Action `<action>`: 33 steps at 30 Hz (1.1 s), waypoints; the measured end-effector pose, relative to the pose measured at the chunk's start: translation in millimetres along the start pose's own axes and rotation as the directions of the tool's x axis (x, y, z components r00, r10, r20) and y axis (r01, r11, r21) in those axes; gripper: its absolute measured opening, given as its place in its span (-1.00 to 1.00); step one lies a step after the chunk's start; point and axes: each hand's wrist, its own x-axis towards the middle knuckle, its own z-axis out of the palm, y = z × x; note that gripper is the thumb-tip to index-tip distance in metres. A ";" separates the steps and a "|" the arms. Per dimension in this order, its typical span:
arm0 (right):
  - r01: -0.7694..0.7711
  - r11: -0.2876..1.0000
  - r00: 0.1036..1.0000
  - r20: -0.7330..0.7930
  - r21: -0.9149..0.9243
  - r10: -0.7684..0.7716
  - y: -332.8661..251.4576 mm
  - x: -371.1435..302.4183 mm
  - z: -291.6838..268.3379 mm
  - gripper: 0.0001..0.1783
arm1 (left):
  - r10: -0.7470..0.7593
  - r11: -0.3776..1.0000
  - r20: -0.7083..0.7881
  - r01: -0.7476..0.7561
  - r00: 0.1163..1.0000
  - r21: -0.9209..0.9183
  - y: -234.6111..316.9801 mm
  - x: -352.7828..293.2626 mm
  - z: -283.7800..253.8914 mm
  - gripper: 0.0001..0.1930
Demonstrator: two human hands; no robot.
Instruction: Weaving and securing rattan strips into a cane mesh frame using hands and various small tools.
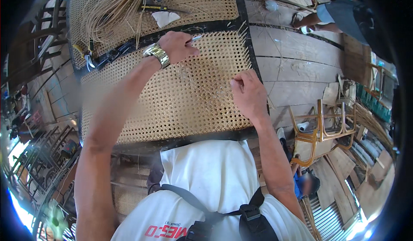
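A woven cane panel (185,107) with open holes fills a black frame (206,136) in front of me. Over its far part, my left hand (175,46) is closed, wearing a gold watch; a slim, shiny grey piece shows at its fingers, its kind unclear. Along the panel's right side, my right hand (250,92) hovers with its fingers curled to a pinch; anything between them is too small to make out. Loose cane ends (246,47) stick out over the frame at the far right corner.
A second cane panel (206,4) lies beyond, bearing a bundle of cane strands (114,15), a white cloth (165,18) and a yellow-and-black tool (152,8). Pliers (89,60) sit at the left. A wooden chair frame (320,125) and other people are to the right.
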 end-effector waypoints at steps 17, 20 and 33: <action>0.348 0.907 0.826 0.379 0.238 -0.417 -23.0 83.2 24.4 -0.85 | 0.044 0.985 -0.618 0.070 0.785 0.159 22.5 -131.0 -19.1 -0.80; 0.341 0.877 0.864 0.254 0.340 -0.434 -17.4 86.0 40.0 -0.83 | -0.034 0.988 -0.735 0.132 0.677 0.076 14.8 -130.2 -2.4 -0.71; 0.732 0.631 0.672 0.120 -0.257 -0.731 -114.9 204.9 88.8 -0.33 | -0.356 0.918 -0.725 0.076 0.590 -0.389 -74.9 -106.7 5.7 -0.70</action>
